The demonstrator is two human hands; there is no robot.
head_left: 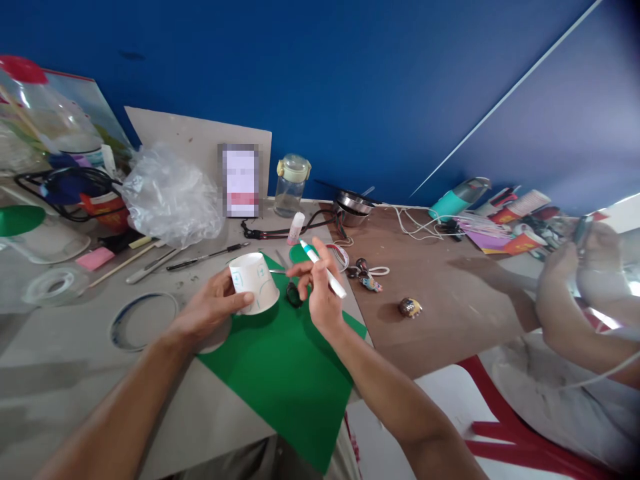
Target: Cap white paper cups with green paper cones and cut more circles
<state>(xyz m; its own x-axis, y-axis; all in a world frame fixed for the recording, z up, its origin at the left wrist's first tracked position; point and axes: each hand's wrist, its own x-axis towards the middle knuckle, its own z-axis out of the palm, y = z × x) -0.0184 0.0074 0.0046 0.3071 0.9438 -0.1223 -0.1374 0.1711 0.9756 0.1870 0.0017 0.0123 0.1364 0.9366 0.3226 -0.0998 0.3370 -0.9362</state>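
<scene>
Left hand (220,301) clamped on tilted cup (256,287), apparently keeping blue marks (261,271) visible; right hand (324,305), 3 o'clock, grips 1 marker (337,285).

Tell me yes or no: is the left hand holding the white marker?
No, the left hand holds the white cup, and the right hand holds the marker.
</scene>
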